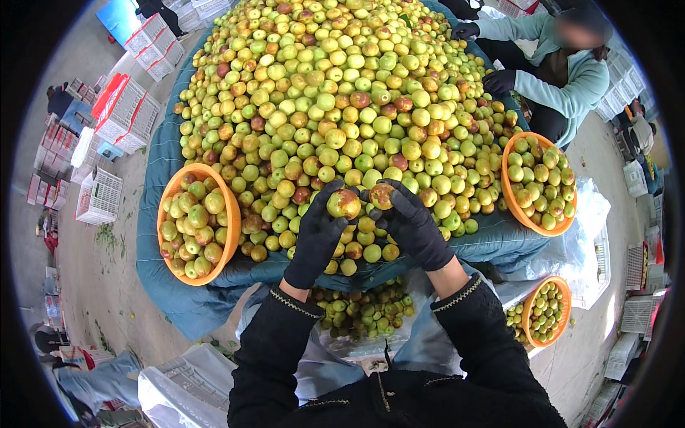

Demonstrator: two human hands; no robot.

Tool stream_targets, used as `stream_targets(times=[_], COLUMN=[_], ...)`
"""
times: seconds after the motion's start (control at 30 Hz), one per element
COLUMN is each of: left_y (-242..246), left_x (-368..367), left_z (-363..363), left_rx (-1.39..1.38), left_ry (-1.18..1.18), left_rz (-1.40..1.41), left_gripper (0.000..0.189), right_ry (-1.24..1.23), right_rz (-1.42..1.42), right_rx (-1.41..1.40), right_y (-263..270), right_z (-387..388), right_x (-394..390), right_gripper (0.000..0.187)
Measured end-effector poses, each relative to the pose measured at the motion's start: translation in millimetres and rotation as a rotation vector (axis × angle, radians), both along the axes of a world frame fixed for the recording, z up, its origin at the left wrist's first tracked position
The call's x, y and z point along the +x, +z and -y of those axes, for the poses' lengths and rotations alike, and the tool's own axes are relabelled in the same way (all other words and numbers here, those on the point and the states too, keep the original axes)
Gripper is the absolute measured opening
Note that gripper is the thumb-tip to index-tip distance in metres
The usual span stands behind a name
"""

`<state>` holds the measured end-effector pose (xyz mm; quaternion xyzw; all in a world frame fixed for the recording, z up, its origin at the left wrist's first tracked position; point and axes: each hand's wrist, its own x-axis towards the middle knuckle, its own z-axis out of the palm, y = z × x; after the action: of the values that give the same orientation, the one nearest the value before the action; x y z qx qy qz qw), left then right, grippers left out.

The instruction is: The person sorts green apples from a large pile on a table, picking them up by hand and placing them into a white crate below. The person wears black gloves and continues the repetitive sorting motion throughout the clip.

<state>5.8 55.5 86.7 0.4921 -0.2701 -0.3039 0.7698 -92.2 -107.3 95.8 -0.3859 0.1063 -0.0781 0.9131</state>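
Note:
Both of my hands wear black gloves and are raised over the near edge of a large heap of green and reddish jujube-like fruits. My left hand grips a yellow-green fruit with red-brown patches between thumb and fingers. Close beside it, my right hand holds a browner, blotched fruit by its fingertips. The heap lies on a blue quilted cloth. More fruits lie in clear plastic below the cloth's near edge, between my forearms.
Orange baskets of fruit stand at left and right, with another lower right. A co-worker in a light green jacket sits at the upper right, gloved hands at the heap. Plastic-lined crate at lower left; stacked crates farther left.

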Motion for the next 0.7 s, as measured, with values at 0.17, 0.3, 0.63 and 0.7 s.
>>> stream_targets(times=[0.17, 0.3, 0.63, 0.7], left_y=[0, 0, -10, -15], left_x=[1, 4, 4, 9], left_z=[1, 1, -5, -3], left_rx=[-0.024, 0.034, 0.001, 0.244], left_ry=[-0.014, 0.006, 0.049, 0.251], left_rz=[0.009, 0.170, -0.098, 0.673], left_gripper=[0.054, 0.049, 0.042, 0.034], right_ry=[0.001, -0.067, 0.036, 0.004], right_rz=[0.063, 0.037, -0.005, -0.029], right_rx=[0.036, -0.395, -0.049, -0.099], right_y=[-2, -2, 1, -3], right_z=[-3, -7, -10, -16], right_x=[2, 4, 5, 6], right_gripper=[0.046, 0.046, 0.042, 0.042])
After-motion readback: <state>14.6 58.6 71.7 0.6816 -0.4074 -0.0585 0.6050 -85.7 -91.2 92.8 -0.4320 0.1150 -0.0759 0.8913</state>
